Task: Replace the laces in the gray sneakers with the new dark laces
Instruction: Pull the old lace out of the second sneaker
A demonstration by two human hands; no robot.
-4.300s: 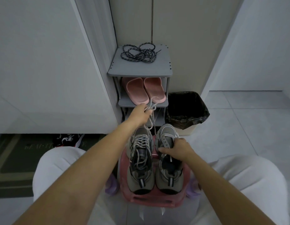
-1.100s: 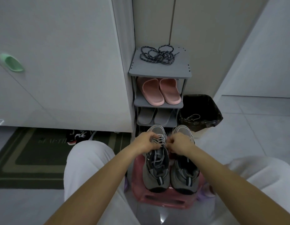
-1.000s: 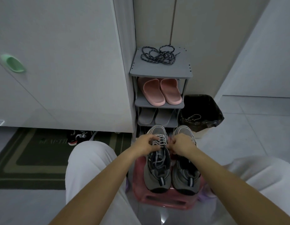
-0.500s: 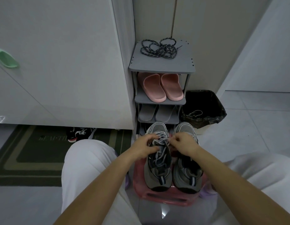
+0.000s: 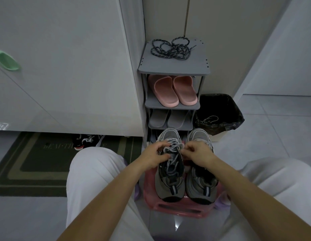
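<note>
The person wears loose white trousers [image 5: 94,173], forearms [image 5: 116,185] bare.

Both my hands meet low in front of me, fingers curled.
My left hand [image 5: 155,154] and right hand [image 5: 197,153] sit close together, knuckles up, each pinching the lace [image 5: 174,147] between thumb and fingertips. My bare forearms stretch forward from either side and converge at the wrists.
</note>
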